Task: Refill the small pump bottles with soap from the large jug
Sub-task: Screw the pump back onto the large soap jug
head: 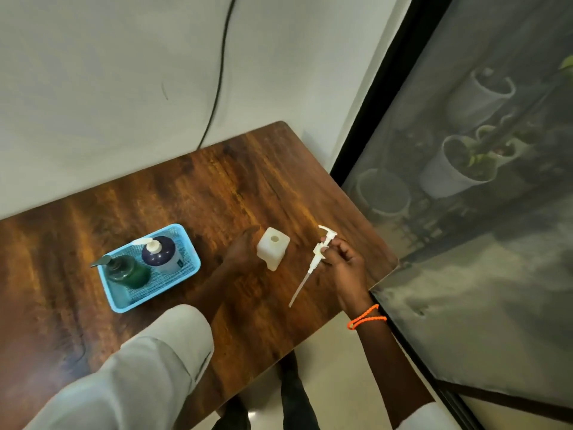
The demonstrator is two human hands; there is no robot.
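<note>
A white square jug (pixel 273 248) stands on the wooden table (pixel 217 187) with its neck open. My left hand (pixel 240 249) rests against the jug's left side, gripping it. My right hand (pixel 344 259) holds the jug's white pump head (pixel 319 252) off to the right, with its long dip tube slanting down toward the table. A blue mesh basket (pixel 186 234) at the left holds a dark blue pump bottle (pixel 161 254) and a green pump bottle (pixel 127 271), both with pumps on.
The table sits in a corner against a pale wall, with a black cable (pixel 221 72) hanging behind it. A dark-framed glass door (pixel 465 212) runs along the table's right edge, with plant pots behind it. The pale floor shows below the table's near edge.
</note>
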